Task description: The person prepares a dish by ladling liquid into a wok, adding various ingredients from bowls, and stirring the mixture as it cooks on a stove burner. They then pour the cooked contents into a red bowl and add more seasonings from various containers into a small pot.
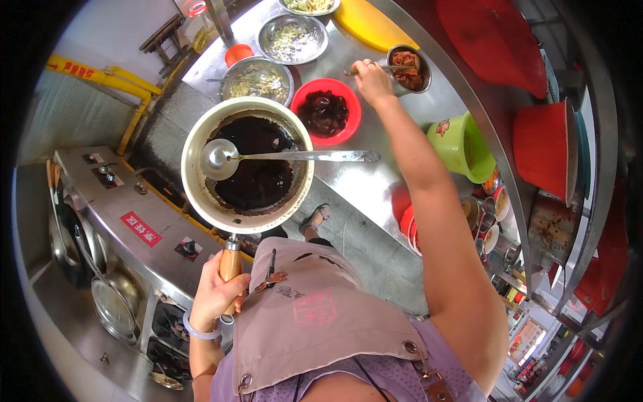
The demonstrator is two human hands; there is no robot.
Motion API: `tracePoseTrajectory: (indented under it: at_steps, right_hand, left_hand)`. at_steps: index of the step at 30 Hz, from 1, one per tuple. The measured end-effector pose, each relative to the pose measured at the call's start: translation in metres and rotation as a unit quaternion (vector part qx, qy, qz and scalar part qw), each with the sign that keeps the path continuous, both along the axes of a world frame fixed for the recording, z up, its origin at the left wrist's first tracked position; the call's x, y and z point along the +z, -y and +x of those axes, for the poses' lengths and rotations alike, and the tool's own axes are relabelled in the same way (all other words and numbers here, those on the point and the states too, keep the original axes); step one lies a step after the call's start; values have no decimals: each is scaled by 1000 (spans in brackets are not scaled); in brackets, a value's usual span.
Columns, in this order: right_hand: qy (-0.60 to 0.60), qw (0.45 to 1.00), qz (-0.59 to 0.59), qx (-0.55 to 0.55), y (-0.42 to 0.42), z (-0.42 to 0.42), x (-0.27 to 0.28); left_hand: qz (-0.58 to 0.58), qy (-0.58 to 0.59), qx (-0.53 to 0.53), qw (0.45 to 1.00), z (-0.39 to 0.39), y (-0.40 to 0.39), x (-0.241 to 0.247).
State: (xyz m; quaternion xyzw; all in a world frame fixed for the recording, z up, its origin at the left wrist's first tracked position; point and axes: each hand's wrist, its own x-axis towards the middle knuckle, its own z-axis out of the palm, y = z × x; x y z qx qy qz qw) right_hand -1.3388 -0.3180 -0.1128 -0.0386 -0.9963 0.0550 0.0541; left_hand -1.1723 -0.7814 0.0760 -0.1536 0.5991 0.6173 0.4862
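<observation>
My left hand [219, 287] grips the wooden handle [230, 266] of a cream-coloured saucepan [191, 186]. Dark brown liquid [256, 188] covers the pan's bottom. Across its rim lies a metal ladle [221, 160], its handle jutting out to the right. Out over the steel table, my right hand [372, 80] holds the handle of a utensil [384, 67], probably a spoon. The utensil's far end reaches into a steel cup [427, 83] of reddish-brown paste or chopped food [404, 75]. Below that hand, a red bowl [355, 113] contains dark, glossy pieces in liquid.
Steel bowls of chopped ingredients, including a near one [228, 90] and a farther one [261, 37], stand on the steel table [346, 173]. A green bucket [447, 143] sits right of my arm. A shelf post [487, 108] curves past it. At left is a stove counter [115, 201].
</observation>
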Motion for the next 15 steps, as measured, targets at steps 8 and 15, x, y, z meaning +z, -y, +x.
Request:
tracePoseTrajectory:
  at_steps: [8,15]
  right_hand:
    - [-218,952,-163,-141,-88,81,67]
    - [-150,975,-144,-85,-120,111,85]
  left_hand:
    - [4,-13,-37,999,-17,-1,-21]
    - [43,6,-84,996,-18,-26,-22]
